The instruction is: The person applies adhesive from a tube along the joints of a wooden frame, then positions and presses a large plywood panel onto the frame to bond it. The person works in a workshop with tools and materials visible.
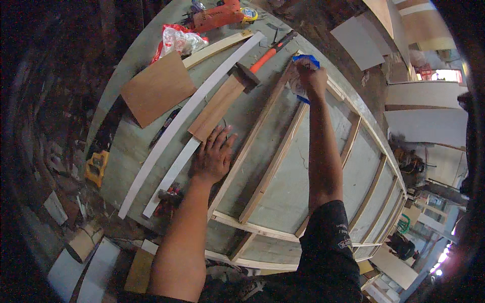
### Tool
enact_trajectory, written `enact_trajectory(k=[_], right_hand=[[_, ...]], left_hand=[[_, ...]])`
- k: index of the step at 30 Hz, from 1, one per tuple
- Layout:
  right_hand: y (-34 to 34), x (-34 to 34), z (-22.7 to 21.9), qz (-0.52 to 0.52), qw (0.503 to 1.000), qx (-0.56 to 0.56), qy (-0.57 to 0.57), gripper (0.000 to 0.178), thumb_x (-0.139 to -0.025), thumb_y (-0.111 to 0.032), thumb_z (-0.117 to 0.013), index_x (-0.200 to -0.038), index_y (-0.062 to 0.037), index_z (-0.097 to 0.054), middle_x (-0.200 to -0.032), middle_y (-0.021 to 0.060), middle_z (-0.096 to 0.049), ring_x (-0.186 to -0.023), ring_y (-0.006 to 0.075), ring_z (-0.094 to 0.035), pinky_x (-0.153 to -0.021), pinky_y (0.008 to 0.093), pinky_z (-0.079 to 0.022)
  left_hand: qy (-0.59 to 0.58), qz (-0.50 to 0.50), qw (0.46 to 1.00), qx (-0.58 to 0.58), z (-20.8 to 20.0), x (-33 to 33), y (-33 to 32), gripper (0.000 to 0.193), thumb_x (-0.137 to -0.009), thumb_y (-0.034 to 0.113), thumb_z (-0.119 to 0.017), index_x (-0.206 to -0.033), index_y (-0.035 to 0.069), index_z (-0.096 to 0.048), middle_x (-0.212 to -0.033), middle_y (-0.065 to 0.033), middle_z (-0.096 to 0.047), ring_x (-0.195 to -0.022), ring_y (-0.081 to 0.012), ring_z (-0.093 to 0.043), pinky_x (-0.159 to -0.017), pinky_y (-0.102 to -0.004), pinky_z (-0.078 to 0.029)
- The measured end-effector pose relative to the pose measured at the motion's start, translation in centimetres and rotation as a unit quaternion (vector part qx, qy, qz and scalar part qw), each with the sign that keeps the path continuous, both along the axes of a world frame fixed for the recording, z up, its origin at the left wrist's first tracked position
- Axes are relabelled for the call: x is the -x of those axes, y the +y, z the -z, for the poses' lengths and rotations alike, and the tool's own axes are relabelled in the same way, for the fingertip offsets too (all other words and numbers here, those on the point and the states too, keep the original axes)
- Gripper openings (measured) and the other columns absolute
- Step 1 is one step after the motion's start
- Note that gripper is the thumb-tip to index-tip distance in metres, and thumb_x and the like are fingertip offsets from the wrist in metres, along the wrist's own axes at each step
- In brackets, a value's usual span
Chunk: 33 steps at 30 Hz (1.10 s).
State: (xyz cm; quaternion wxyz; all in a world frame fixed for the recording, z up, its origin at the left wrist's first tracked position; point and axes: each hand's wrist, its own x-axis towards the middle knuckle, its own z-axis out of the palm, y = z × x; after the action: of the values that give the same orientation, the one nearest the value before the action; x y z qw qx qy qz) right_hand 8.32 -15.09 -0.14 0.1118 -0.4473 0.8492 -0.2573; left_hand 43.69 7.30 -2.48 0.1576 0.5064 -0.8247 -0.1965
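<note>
My left hand [214, 154] lies flat on the grey worktable with its fingers spread and nothing in it. Its fingertips are beside the near end of a brown wood strip [217, 112] and a narrow white strip [174, 177]. Farther off, my right hand [314, 80] is closed on a clear plastic packet with blue edges [298, 87], held over the far left corner of a ladder-like wooden frame [275, 164]. My fingers cover part of the packet. A hammer [262, 60] with an orange and black handle rests with its head on the brown strip's far end.
A long white strip [194, 105] and a brown board [157, 91] lie to the left. Behind them are a red-and-white plastic bag [181, 41], an orange power tool [217, 18] and a tape measure [249, 15]. A yellow tool [96, 169] sits at the left edge.
</note>
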Motion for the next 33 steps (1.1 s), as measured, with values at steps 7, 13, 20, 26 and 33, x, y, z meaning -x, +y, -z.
enact_trajectory(k=[7, 13, 20, 26, 33], right_hand=[[5.7, -1.9, 1.7, -0.01, 0.998, 0.025, -0.063, 0.022, -0.084, -0.026, -0.082, -0.095, -0.0064, -0.08, -0.088, 0.0114, -0.078, -0.079, 0.023, -0.075, -0.073, 0.0367, -0.056], [12.0, -7.1, 1.0, 0.003, 0.999, 0.03, -0.031, 0.027, -0.083, -0.03, -0.084, -0.089, -0.0043, -0.08, -0.078, 0.011, -0.077, -0.069, 0.0208, -0.075, -0.066, 0.0366, -0.056], [18.5, -12.9, -1.5, 0.006, 0.998, 0.001, -0.058, 0.034, -0.084, -0.033, -0.084, -0.081, -0.0006, -0.076, -0.071, 0.0131, -0.074, -0.065, 0.0227, -0.073, -0.063, 0.0378, -0.054], [23.5, -17.9, -5.2, -0.023, 0.993, -0.067, -0.091, 0.033, -0.077, -0.032, -0.084, -0.077, -0.0016, -0.071, -0.071, 0.0218, -0.07, -0.07, 0.0411, -0.071, -0.064, 0.0471, -0.054], [27.8, -21.3, -6.4, -0.031, 0.991, -0.047, -0.125, 0.02, -0.077, -0.024, -0.079, -0.079, -0.005, -0.073, -0.072, 0.0194, -0.071, -0.07, 0.0391, -0.072, -0.065, 0.0456, -0.054]], left_hand=[[-0.013, 0.0, 1.0, 0.02, 0.2, 0.2, 0.2, 0.048, -0.101, 0.023, -0.048, -0.148, 0.017, -0.051, -0.159, -0.0082, -0.044, -0.15, -0.0313, -0.036, -0.121, -0.0515, -0.03], [-0.021, -0.002, 1.0, 0.019, 0.1, 0.0, 0.3, 0.051, -0.099, 0.018, -0.053, -0.149, 0.018, -0.049, -0.164, -0.0052, -0.037, -0.152, -0.0302, -0.033, -0.12, -0.0518, -0.033], [-0.053, 0.004, 0.998, -0.034, 0.2, 0.0, 0.5, 0.055, -0.102, 0.019, -0.048, -0.156, 0.023, -0.039, -0.169, -0.0033, -0.026, -0.154, -0.0309, -0.027, -0.12, -0.0606, -0.031], [-0.082, 0.021, 0.996, -0.004, 0.5, -0.2, 0.1, 0.059, -0.101, 0.026, -0.053, -0.158, 0.025, -0.036, -0.168, -0.0028, -0.028, -0.154, -0.0297, -0.028, -0.121, -0.0543, -0.031], [-0.025, -0.006, 0.998, 0.055, 1.2, -0.1, 0.4, 0.052, -0.099, 0.026, -0.053, -0.151, 0.022, -0.046, -0.162, -0.004, -0.038, -0.152, -0.0288, -0.031, -0.119, -0.0517, -0.034]])
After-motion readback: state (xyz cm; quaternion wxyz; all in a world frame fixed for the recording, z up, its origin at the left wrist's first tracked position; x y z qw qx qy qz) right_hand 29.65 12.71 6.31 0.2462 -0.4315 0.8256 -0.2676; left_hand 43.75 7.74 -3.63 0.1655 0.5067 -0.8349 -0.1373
